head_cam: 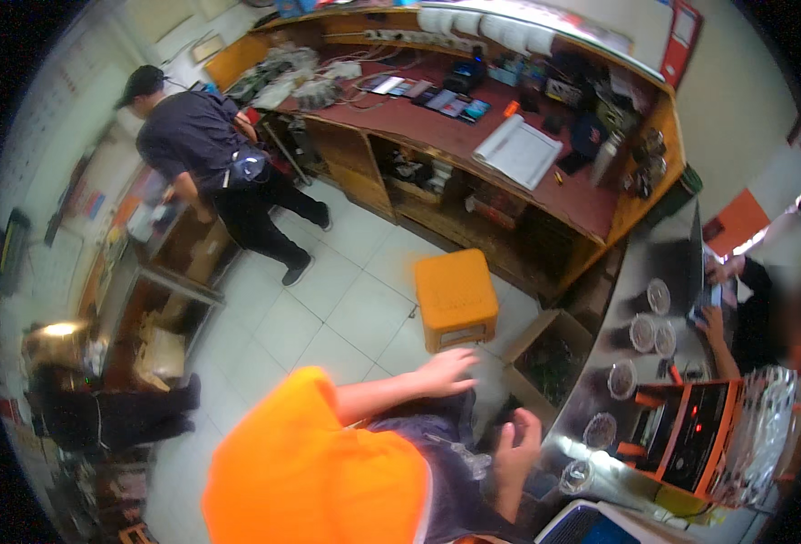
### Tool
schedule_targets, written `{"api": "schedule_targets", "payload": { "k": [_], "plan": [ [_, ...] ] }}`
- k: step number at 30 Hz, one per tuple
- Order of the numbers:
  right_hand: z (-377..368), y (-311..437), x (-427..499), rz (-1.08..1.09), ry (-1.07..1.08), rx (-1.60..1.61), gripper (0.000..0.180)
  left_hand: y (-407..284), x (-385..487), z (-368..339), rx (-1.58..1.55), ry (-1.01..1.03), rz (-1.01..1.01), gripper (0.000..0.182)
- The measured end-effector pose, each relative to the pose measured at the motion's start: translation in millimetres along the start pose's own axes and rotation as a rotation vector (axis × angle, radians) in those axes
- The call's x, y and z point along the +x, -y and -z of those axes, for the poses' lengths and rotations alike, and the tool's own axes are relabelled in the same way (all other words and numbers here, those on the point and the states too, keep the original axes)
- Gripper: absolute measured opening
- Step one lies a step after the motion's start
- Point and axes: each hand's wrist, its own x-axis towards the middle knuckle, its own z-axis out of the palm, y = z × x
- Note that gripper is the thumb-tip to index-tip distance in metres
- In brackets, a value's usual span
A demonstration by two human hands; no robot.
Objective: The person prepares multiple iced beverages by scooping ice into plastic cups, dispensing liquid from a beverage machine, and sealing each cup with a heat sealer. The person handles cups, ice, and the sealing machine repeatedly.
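My left hand (443, 373) is stretched out over the floor, its fingers apart and nothing in them, just below a yellow plastic stool (456, 289). Beside the metal counter (563, 408) my right hand (517, 445) is raised with curved, parted fingers and holds nothing. An open cardboard box (548, 353) lies between that hand and the stool. Along the counter stand several clear round plastic cups (599, 430), and next to them an orange and black machine (687, 435) with small red lights.
A person in dark clothes (196, 143) stands at upper left; another person (774, 306) is across the counter, hands on a small object. A wooden desk (441, 132) holds phones, an open notebook (519, 151) and cables. Someone's dark-clothed legs (135, 411) are at lower left.
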Motion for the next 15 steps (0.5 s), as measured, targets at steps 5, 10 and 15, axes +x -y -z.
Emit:
{"api": "schedule_targets", "payload": {
  "k": [5,10,15],
  "plan": [
    [-63,40,20,0.197,0.294,-0.066,0.023,185,-210,44,-0.070,0.117,0.915,0.073],
    [-178,84,69,0.201,0.512,-0.086,0.025,293,-399,64,-0.183,-0.132,1.493,0.067],
    [-357,121,116,0.231,0.843,-0.333,0.028,337,-476,75,-0.423,-0.267,1.409,0.060]
  ]
}}
